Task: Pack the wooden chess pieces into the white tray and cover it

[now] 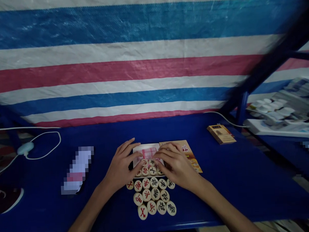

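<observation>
Here, left hand [121, 168] and right hand [175, 164], fingers spread flat, gripping nothing, corral round wooden chess discs [153, 192] beneath fingertips, folded paper board [148, 151] just beyond; likely next: careful sweeping together.

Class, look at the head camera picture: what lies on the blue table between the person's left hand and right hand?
Between the left hand and right hand lie round wooden chess pieces and, behind them, a folded paper with a red grid, as the head view shows.
</observation>
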`<state>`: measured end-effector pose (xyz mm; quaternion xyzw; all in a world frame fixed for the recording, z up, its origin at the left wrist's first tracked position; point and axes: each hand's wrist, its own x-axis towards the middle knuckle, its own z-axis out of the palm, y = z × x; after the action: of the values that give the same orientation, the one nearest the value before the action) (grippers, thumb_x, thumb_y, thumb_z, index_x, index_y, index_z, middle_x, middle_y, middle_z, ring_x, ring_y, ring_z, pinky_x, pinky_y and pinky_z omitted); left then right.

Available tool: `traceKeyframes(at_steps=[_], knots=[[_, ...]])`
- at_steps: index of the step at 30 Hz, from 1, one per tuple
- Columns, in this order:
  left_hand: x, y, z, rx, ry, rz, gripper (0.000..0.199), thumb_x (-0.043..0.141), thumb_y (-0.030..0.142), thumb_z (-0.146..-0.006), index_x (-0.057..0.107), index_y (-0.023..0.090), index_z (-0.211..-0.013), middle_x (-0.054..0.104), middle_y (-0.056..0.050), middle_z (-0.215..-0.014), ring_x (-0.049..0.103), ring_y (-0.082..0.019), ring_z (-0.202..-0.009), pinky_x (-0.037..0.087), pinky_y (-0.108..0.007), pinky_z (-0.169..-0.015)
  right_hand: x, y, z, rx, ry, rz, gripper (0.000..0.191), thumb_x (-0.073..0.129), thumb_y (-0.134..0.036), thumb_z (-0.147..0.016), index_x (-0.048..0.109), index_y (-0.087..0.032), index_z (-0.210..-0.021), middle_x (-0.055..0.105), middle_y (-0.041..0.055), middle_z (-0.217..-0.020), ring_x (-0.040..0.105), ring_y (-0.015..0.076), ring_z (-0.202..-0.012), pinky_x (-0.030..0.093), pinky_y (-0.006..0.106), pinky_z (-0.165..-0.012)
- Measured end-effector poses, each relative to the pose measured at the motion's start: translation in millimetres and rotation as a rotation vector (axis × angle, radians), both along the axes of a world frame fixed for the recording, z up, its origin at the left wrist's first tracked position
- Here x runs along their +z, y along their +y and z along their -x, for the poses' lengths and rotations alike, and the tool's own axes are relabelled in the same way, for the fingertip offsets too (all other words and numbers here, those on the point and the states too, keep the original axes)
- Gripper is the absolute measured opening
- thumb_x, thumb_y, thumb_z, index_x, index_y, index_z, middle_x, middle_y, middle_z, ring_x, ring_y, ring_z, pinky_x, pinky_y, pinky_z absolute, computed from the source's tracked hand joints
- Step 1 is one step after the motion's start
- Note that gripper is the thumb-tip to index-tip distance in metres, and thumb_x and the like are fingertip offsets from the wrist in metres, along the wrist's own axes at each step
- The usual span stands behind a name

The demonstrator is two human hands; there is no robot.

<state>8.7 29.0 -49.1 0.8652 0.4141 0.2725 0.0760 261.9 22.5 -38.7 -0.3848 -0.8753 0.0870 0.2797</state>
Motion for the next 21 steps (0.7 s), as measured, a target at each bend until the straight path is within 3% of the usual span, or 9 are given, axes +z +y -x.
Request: traceKeyframes(at_steps=[5, 12, 17, 21], knots=[[-2.4, -2.5, -1.5, -0.011, 0.032, 0.027, 0.015, 0.058, 0.028, -0.098, 0.071, 0.028, -0.104, 0.06, 0.0, -0.143, 0.039, -0.026, -0.147, 0.041, -0.053, -0.115, -0.3, -3.1, 2.2, 0.044, -0.015, 0.071, 0.023, 0.05, -0.021, -0.102, 0.069, -0.025, -0.114, 0.074, 0.0024, -0.099, 0.059, 0.0228, -0.109, 0.036, 0.048, -0.107], [6.6, -4.5, 2.9, 0.035, -0.045, -0.018, 0.02, 0.058, 0.025, -0.099, 0.067, 0.028, -0.116, 0.062, -0.002, -0.138, 0.047, -0.023, -0.14, 0.044, -0.048, -0.11, 2.7, -2.6, -7.4, 0.013, 0.063, 0.047, 0.03, 0.047, -0.019, -0.102, 0.065, -0.023, -0.125, 0.072, 0.0049, -0.108, 0.058, 0.0243, -0.112, 0.043, 0.047, -0.101], [3.7, -47.4, 23.9, 0.197, -0.196, -0.065, 0.024, 0.058, 0.017, -0.098, 0.066, 0.028, -0.118, 0.068, -0.003, -0.119, 0.059, -0.021, -0.121, 0.049, -0.042, -0.102, -8.4, -42.5, -26.6, -0.142, 0.167, -0.056, 0.029, 0.056, -0.015, -0.097, 0.064, -0.025, -0.123, 0.071, 0.0038, -0.104, 0.062, 0.0226, -0.1, 0.049, 0.042, -0.089], [-13.3, -93.4, 36.5, 0.236, -0.075, -0.073, 0.031, 0.057, 0.017, -0.098, 0.064, 0.029, -0.126, 0.069, -0.003, -0.108, 0.065, -0.02, -0.102, 0.052, -0.037, -0.088, -32.6, -84.8, -41.8, -0.167, 0.089, -0.052, 0.034, 0.058, -0.015, -0.096, 0.062, -0.025, -0.129, 0.071, 0.0033, -0.102, 0.066, 0.0207, -0.094, 0.052, 0.039, -0.086]])
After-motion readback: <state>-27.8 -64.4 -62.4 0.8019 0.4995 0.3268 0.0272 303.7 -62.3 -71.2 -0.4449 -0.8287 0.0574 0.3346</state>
